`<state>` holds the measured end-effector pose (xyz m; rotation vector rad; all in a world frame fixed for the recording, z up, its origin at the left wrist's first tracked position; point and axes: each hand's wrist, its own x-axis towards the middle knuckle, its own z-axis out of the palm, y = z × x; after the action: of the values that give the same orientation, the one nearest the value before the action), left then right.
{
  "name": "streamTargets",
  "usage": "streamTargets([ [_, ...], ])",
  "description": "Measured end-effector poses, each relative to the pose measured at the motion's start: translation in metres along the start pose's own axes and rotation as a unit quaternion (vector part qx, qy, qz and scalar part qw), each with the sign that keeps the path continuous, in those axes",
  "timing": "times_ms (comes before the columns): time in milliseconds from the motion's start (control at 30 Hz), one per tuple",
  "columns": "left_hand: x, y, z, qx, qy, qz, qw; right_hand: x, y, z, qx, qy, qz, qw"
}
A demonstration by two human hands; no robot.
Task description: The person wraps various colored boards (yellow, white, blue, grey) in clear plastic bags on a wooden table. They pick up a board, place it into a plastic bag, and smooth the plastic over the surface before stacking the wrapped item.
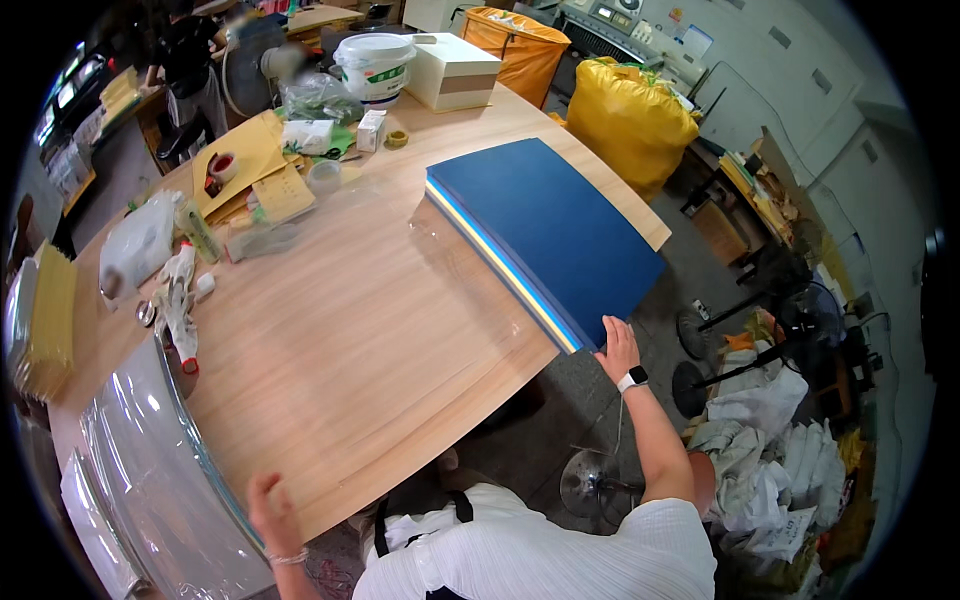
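A thick stack of dark blue sheets or folders (550, 235), with white, yellow and light-blue layers along its side, lies on the right part of the table. At its near right corner, my right hand (620, 348), with a watch on the wrist, touches the edge, fingers stretched out rather than wrapped round it. My left hand (273, 512) hovers at the table's near left edge, slightly blurred, fingers apart with nothing seen in them. Just left of it lies a pile of clear plastic sheets (160, 440).
The wooden table (350, 400) carries a work glove (177, 305), yellow envelopes (240, 160), tape rolls, a white bucket (375, 70) and a box (455, 75). Beyond its right edge stand a yellow sack (630, 120) and fan stands. A person (185, 70) is far left.
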<state>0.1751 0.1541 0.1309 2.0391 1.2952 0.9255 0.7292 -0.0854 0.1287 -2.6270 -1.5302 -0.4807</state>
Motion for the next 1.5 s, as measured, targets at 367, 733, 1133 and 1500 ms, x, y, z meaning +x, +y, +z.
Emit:
streamTargets([
  [367,0.101,0.268,0.343,-0.533,-0.539,-0.262,0.597,0.073,0.092,-0.068,0.129,0.088,-0.139,0.978],
  [733,0.151,0.334,0.444,-0.555,-0.282,-0.382,0.683,0.062,0.144,-0.077,0.304,0.157,-0.023,0.939],
  [1133,0.232,0.269,0.271,-0.527,-0.41,-0.426,0.611,0.181,0.2,0.054,0.637,-0.44,0.335,0.537],
  [1500,0.2,0.21,0.27,-0.38,-0.417,-0.373,0.737,0.216,0.135,0.063,0.563,-0.484,0.364,0.563],
])
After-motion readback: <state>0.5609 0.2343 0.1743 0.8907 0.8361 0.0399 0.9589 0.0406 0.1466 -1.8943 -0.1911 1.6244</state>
